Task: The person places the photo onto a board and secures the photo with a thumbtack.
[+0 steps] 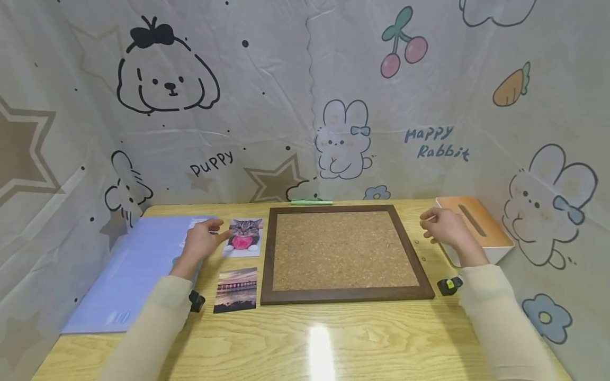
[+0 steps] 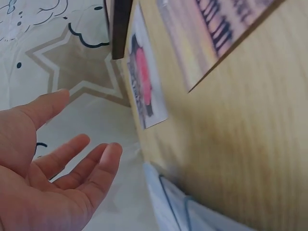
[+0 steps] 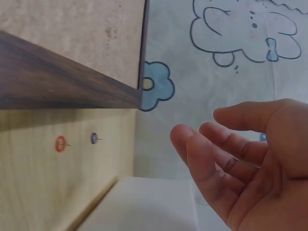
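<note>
A framed cork board [image 1: 343,251] lies flat on the wooden table. To its left are two photos: a cat photo [image 1: 243,238] and, nearer the front, a photo of a pier at sunset [image 1: 236,290]. My left hand [image 1: 202,241] hovers between the cat photo and a lilac sheet or folder [image 1: 135,275], its fingers relaxed and holding nothing. On the board's other side, my right hand [image 1: 448,230] is held above the table with loosely bent fingers and nothing between them. A red push pin [image 3: 60,144] and a blue push pin [image 3: 94,138] lie beside the board's right edge.
At the back right stands a white box with an orange slotted lid [image 1: 495,227], partly behind my right hand. A green pen [image 1: 312,202] lies behind the board. Printed cloth [image 1: 267,106] hangs around the table's back and sides.
</note>
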`<state>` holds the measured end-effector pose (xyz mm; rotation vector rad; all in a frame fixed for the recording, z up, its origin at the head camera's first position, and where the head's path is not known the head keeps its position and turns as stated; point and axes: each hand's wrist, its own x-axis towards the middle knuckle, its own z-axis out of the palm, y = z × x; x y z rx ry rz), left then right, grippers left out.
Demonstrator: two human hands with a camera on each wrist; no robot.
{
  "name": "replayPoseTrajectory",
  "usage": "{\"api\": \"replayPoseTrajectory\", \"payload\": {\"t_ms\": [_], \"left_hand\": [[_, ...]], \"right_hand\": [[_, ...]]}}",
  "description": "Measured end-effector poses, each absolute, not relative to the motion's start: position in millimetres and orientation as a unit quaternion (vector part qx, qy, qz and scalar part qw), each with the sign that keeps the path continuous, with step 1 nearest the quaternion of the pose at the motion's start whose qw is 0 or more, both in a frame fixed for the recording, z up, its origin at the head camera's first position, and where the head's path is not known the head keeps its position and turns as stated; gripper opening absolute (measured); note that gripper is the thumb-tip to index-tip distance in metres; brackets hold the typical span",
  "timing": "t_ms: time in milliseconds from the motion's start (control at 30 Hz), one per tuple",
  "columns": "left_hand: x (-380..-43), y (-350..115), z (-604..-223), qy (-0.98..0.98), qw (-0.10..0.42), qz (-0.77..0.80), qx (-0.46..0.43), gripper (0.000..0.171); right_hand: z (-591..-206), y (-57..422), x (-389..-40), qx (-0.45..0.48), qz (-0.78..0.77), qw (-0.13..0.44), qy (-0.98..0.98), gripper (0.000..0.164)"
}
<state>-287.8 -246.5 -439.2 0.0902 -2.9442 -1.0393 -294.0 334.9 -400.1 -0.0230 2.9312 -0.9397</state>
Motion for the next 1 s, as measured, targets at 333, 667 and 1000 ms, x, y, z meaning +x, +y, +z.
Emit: {"api": "replayPoseTrajectory", "payload": {"t_ms": [333, 667, 1000], "left_hand": [[-288, -240, -451, -0.934, -0.008, -0.354, 0.055, 0.058], [-286, -236, -459, -0.937, -0.038, -0.342, 0.057, 0.060], [-287, -236, -468, -0.945, -0.040, -0.320, 0.063, 0.062]], "right_hand": [[-424, 335, -297, 0.016, -0.332, 0.052, 0.942, 0.038], [-443, 340, -299, 0.040, -0.353, 0.050, 0.934, 0.038], [-449, 341, -300, 0.050, -0.344, 0.052, 0.936, 0.038]]}}
